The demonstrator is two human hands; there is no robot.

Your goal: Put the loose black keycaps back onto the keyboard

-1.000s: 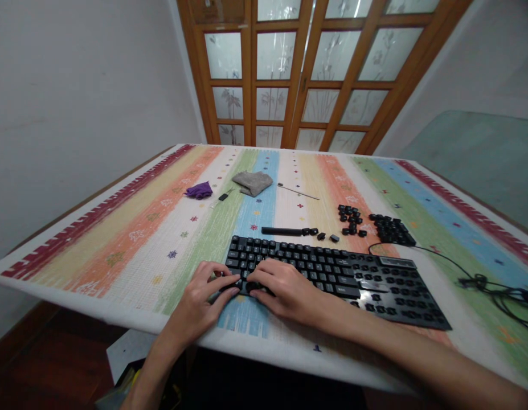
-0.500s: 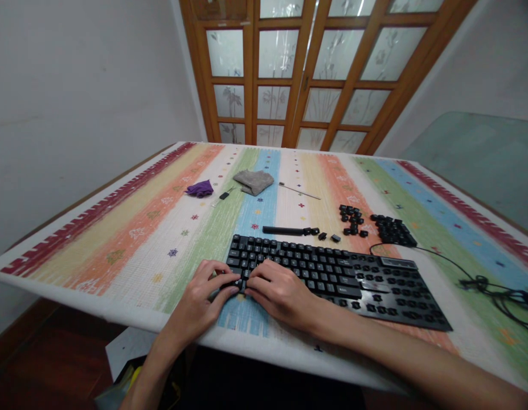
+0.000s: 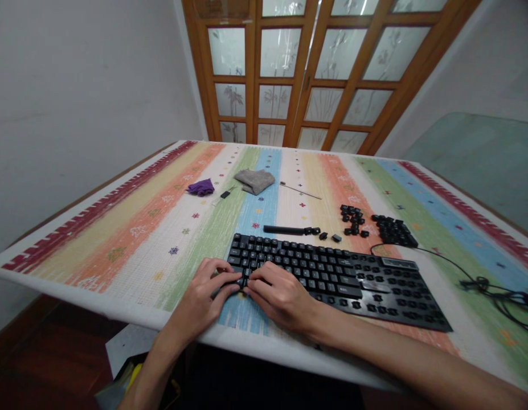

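Observation:
A black keyboard [image 3: 306, 267] lies at a slant on the striped tablecloth, its right part bare of many keycaps. At its lower left corner, my left hand [image 3: 210, 287] has thumb and index finger closed around a keycap at the edge. Close beside it, my right hand [image 3: 283, 293] rests over the bottom rows, fingers bent and drawn together against the keys. What its fingertips hold, if anything, is hidden. Behind the keyboard lies a long black spacebar [image 3: 284, 230] with several loose keycaps [image 3: 336, 238] in line to its right.
More loose keycaps form two groups, one [image 3: 352, 219] behind the keyboard and another [image 3: 394, 230] farther right. A tangled cable [image 3: 481, 283] lies at the right. Toward the back are a purple cloth [image 3: 201, 187], a grey cloth [image 3: 255, 181], a thin rod [image 3: 302, 191] and a small black-ended tool [image 3: 225, 195].
Both hands stay at the keyboard's lower left corner, with only a very slight shift of the fingers. The view has moved a little. Nothing else has visibly changed place.

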